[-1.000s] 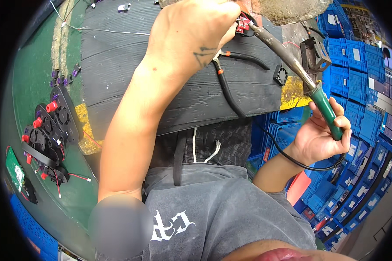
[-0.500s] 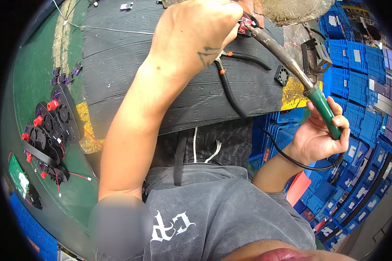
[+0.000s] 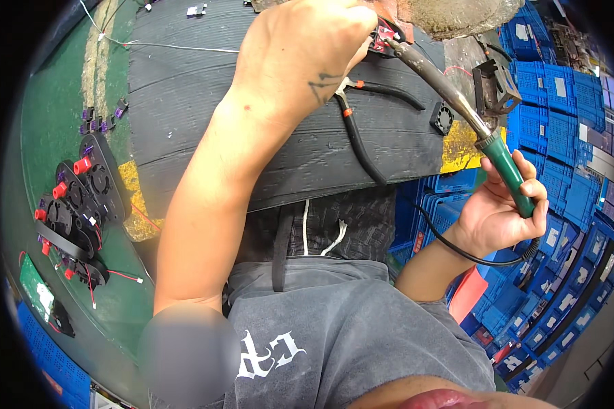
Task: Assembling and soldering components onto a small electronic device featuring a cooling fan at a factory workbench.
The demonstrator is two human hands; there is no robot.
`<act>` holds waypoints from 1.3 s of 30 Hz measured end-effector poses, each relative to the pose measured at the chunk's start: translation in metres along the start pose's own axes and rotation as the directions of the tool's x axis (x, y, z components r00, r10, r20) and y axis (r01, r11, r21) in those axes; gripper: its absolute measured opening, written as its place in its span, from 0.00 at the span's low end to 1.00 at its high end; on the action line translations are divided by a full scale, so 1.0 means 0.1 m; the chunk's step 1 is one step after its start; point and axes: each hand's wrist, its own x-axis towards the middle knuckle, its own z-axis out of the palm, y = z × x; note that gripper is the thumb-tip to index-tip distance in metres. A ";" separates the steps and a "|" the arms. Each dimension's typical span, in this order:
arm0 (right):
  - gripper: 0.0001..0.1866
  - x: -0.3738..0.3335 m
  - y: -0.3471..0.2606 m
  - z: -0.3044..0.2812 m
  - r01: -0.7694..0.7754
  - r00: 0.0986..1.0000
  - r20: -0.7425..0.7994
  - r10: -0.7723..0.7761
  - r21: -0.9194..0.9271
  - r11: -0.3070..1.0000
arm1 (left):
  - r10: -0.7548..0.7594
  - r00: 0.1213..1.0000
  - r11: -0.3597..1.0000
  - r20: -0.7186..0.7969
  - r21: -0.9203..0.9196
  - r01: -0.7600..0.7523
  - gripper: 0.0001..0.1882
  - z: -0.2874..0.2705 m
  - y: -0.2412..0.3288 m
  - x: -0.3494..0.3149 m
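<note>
My right hand [image 3: 501,204] grips a soldering iron [image 3: 508,167] by its green handle. The iron slants up and left, and its metal tip is at a small red and black part [image 3: 387,34] near the far edge of the work board. Next to that part, my left hand [image 3: 307,41] has its fingers closed in a pinch; what they hold is hidden behind the hand. Pliers [image 3: 358,133] with black handles and orange bands lie on the board just below my left hand. To their right is a small black fan [image 3: 442,118].
The dark board [image 3: 184,123] lies on a green table [image 3: 54,136]. Black housings [image 3: 92,184] with red knobs and loose wires crowd the left. A metal bracket [image 3: 494,88] stands at the right. Stacked blue crates [image 3: 549,123] fill the right side. The iron's black cord [image 3: 450,245] loops near my right wrist.
My left hand has shifted slightly to the left, showing more of the red and black part. The right hand and soldering iron have hardly moved.
</note>
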 end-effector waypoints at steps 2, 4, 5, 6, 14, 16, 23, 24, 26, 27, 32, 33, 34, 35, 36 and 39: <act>0.20 0.00 0.00 -0.01 0.005 1.000 -0.004 -0.005 -0.009 1.000 | 0.010 1.000 1.000 -0.021 -0.015 -0.010 0.07 0.02 -0.02 -0.01; 0.20 -0.01 0.02 -0.02 0.002 1.000 -0.001 -0.002 0.002 1.000 | 0.012 1.000 1.000 -0.018 -0.009 -0.012 0.07 0.00 -0.01 -0.02; 0.20 -0.01 0.02 -0.02 0.003 1.000 -0.002 -0.003 0.001 1.000 | 0.017 1.000 1.000 -0.020 -0.016 -0.017 0.07 0.01 -0.02 -0.02; 0.20 -0.01 0.02 -0.02 0.004 1.000 -0.002 -0.004 -0.002 1.000 | 0.017 1.000 1.000 -0.021 -0.018 -0.018 0.07 0.01 -0.02 -0.02; 0.20 -0.02 0.00 -0.03 0.010 1.000 0.012 -0.010 0.008 1.000 | 0.023 0.999 1.000 -0.023 -0.007 -0.024 0.08 0.01 -0.04 -0.03; 0.20 -0.02 -0.01 -0.02 0.004 1.000 -0.001 -0.004 -0.010 1.000 | 0.027 0.999 0.999 -0.027 -0.021 -0.027 0.08 0.02 -0.04 -0.03; 0.20 -0.04 0.00 -0.01 0.010 1.000 0.016 -0.010 0.018 1.000 | 0.027 0.999 0.999 -0.025 -0.023 -0.027 0.07 0.02 -0.04 -0.04; 0.20 -0.04 0.00 -0.01 0.003 1.000 0.019 -0.003 0.020 1.000 | 0.027 0.999 0.999 -0.025 -0.023 -0.028 0.07 0.02 -0.04 -0.04; 0.19 -0.03 0.00 -0.01 -0.004 1.000 0.023 0.004 0.022 1.000 | 0.035 0.999 0.999 -0.037 -0.024 -0.035 0.07 0.02 -0.04 -0.04; 0.19 -0.03 0.01 -0.01 -0.007 0.999 0.031 0.006 0.026 1.000 | 0.035 0.999 0.999 -0.037 -0.023 -0.035 0.07 0.02 -0.04 -0.04; 0.20 -0.02 0.01 -0.02 -0.015 1.000 0.023 0.014 0.014 1.000 | 0.008 1.000 0.999 -0.003 0.031 -0.008 0.06 0.00 -0.01 -0.03; 0.20 -0.02 0.01 -0.01 -0.013 1.000 0.027 0.013 0.015 1.000 | 0.008 1.000 0.999 -0.003 0.032 -0.008 0.06 0.00 -0.01 -0.03; 0.20 -0.02 0.01 0.00 -0.012 0.999 0.030 0.011 0.017 1.000 | 0.012 1.000 1.000 -0.005 0.026 -0.012 0.06 0.00 -0.02 -0.03; 0.20 -0.02 0.02 0.01 -0.013 0.999 0.031 0.012 0.018 1.000 | 0.015 1.000 1.000 -0.007 0.021 -0.015 0.07 0.00 -0.02 -0.03; 0.20 -0.02 0.02 0.02 -0.012 0.999 0.030 0.012 0.014 1.000 | 0.015 1.000 1.000 -0.006 0.022 -0.015 0.07 -0.01 -0.01 -0.03; 0.20 -0.02 0.01 0.03 -0.012 1.000 0.020 0.012 0.006 1.000 | -0.001 1.000 0.999 0.009 0.036 0.001 0.07 -0.01 0.00 -0.03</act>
